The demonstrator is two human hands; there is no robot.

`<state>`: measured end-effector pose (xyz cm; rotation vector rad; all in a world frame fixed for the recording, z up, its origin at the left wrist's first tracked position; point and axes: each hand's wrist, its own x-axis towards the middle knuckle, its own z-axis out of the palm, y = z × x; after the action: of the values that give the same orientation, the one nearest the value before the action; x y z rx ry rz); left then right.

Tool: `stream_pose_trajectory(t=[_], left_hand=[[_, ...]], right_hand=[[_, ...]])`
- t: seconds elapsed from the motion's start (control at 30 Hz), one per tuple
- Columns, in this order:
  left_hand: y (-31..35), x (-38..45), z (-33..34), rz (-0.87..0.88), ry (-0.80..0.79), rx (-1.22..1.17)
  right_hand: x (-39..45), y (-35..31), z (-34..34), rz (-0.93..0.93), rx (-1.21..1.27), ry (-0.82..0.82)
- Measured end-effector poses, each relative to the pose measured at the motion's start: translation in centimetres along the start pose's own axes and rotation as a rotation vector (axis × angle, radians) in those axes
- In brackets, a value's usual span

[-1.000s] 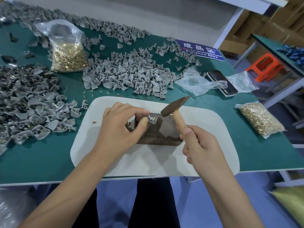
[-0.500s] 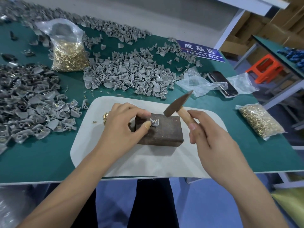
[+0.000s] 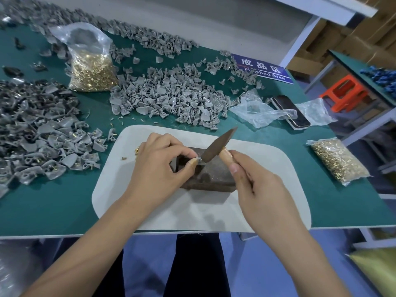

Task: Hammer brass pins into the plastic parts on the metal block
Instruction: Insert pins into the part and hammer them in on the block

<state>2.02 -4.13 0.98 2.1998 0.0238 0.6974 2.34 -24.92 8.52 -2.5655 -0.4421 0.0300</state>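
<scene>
A dark rusty metal block (image 3: 211, 175) lies on a white mat (image 3: 192, 209) on the green table. My left hand (image 3: 159, 166) pinches a small grey plastic part (image 3: 199, 159) on top of the block, between thumb and forefinger. My right hand (image 3: 255, 185) grips the wooden handle of a small hammer (image 3: 218, 144). The hammer's dark head is down on the part, right at my left fingertips. A few loose brass pins (image 3: 136, 150) lie on the mat behind my left hand. The pin in the part is hidden by the hammer head.
Piles of grey plastic parts (image 3: 171, 97) lie behind the mat, and more (image 3: 34, 133) at the left. A bag of brass pins (image 3: 91, 67) stands at the back left, another (image 3: 338, 161) lies at the right. A phone (image 3: 290, 113) and clear bags (image 3: 259, 112) lie at back right.
The hammer head, raised half a second ago, has come down onto the plastic part. My left hand has kept its pinch on the part.
</scene>
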Motion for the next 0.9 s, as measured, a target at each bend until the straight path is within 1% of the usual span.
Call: stream_pose_trajectory(t=[0.13, 0.17, 0.27, 0.33, 0.4, 0.43, 0.53, 0.6, 0.67, 0.7, 0.83, 0.9], left_hand=[[0.1, 0.0, 0.0, 0.002, -0.002, 0.004], [0.1, 0.0, -0.1, 0.001, -0.004, 0.001], [0.1, 0.0, 0.0, -0.004, -0.010, 0.010], [0.1, 0.0, -0.1, -0.003, -0.012, 0.015], [0.0, 0.0, -0.1, -0.001, -0.014, 0.009], [0.0, 0.0, -0.1, 0.001, -0.013, 0.007], [-0.1, 0.0, -0.1, 0.004, -0.006, -0.002], [-0.1, -0.1, -0.1, 0.006, -0.004, -0.002], [-0.2, -0.1, 0.0, -0.006, -0.010, -0.004], [-0.2, -0.1, 0.0, -0.014, -0.016, -0.011], [-0.1, -0.1, 0.1, -0.041, -0.014, -0.039], [0.0, -0.1, 0.1, -0.015, 0.002, -0.009]], right_hand=[[0.1, 0.1, -0.1, -0.051, 0.008, 0.154], [0.0, -0.1, 0.1, -0.044, -0.001, 0.147], [-0.3, 0.1, 0.5, -0.009, -0.057, 0.039], [-0.1, 0.5, 0.2, -0.015, -0.059, 0.097], [-0.3, 0.3, 0.4, -0.022, 0.011, 0.164], [-0.4, 0.0, 0.7, -0.025, 0.014, 0.158], [-0.4, -0.5, 0.8, -0.016, -0.075, 0.050], [0.1, -0.3, 0.2, -0.029, -0.131, 0.079], [0.3, -0.3, -0.1, -0.040, -0.049, 0.164], [0.2, -0.4, 0.1, -0.046, -0.015, 0.180], [-0.2, 0.2, 0.5, -0.020, -0.067, 0.049], [-0.2, 0.7, 0.3, -0.020, -0.003, 0.137]])
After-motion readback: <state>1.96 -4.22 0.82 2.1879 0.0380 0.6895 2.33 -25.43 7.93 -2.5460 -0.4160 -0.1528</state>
